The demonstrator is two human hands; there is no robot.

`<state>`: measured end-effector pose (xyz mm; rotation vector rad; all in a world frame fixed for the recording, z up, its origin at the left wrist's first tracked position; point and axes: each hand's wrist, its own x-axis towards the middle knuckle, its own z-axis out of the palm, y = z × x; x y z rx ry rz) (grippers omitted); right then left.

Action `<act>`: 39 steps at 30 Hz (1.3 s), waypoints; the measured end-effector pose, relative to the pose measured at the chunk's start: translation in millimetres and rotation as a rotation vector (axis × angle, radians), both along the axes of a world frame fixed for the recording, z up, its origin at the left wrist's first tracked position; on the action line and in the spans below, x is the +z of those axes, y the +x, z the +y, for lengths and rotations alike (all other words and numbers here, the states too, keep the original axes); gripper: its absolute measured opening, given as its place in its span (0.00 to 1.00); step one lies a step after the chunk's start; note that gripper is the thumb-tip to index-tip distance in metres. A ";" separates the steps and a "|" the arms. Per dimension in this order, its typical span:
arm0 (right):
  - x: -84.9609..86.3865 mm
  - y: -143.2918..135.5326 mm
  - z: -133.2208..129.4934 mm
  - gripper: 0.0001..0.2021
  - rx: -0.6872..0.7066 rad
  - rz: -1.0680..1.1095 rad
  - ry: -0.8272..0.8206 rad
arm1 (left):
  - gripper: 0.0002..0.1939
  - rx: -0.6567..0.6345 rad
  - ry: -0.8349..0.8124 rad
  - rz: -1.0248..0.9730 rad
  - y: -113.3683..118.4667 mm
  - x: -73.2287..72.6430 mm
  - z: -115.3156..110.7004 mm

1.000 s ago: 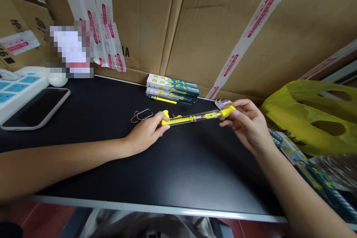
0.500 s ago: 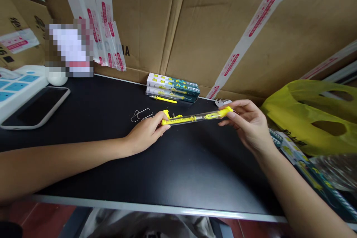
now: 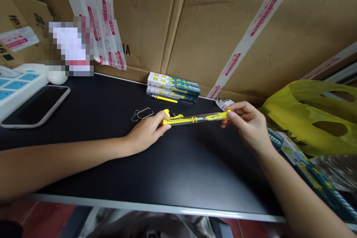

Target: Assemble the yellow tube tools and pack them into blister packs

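A clear tubular spring scale (image 3: 199,118) with yellow inner parts stretches between my hands above the black table. My left hand (image 3: 147,131) pinches its left end. The fingers of my right hand (image 3: 249,123) are closed on the yellow cap (image 3: 224,115) at the other end, which is seated against the tube. Behind the tube lie small yellow parts (image 3: 178,116) and a tiny spring (image 3: 174,114), partly covered. Bent wire hooks (image 3: 144,113) lie just beyond my left hand. A yellow rod with a dark tip (image 3: 166,99) rests farther back.
Printed spring scale boxes (image 3: 173,86) stand against the cardboard wall (image 3: 145,18). On the left are a phone (image 3: 36,106) and a white-and-blue power strip (image 3: 16,81). A yellow plastic bag (image 3: 309,115) and more boxes (image 3: 309,171) occupy the right side.
My right hand has moved slightly left and down, bringing the yellow cap closer onto the tube's end. My left hand keeps its hold in nearly the same spot.
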<state>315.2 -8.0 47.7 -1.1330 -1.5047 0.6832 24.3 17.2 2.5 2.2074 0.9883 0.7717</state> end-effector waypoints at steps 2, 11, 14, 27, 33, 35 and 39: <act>-0.2 0.3 0.0 0.08 -0.011 -0.039 -0.001 | 0.06 0.003 0.003 0.009 0.1 0.3 0.0; -0.6 -5.7 -3.0 0.13 -0.025 -0.037 -0.055 | 0.07 0.000 0.003 0.053 -0.7 2.2 -1.2; -1.3 -7.2 -3.4 0.14 -0.027 -0.040 -0.053 | 0.07 0.000 0.003 0.060 -0.9 1.7 -1.3; -0.6 -6.5 -2.9 0.11 0.006 -0.128 -0.026 | 0.06 0.006 -0.008 0.063 -0.1 3.0 -1.8; 2.1 -0.7 -1.0 0.11 -0.021 -0.102 -0.036 | 0.06 0.004 0.005 0.047 -0.4 1.8 -0.7; 2.8 -1.7 -0.8 0.10 -0.018 -0.096 -0.039 | 0.06 0.001 0.003 0.041 -0.4 1.8 -0.5; 4.4 -9.3 -2.9 0.11 0.027 -0.121 -0.041 | 0.06 0.001 -0.003 0.041 -0.3 2.2 -0.9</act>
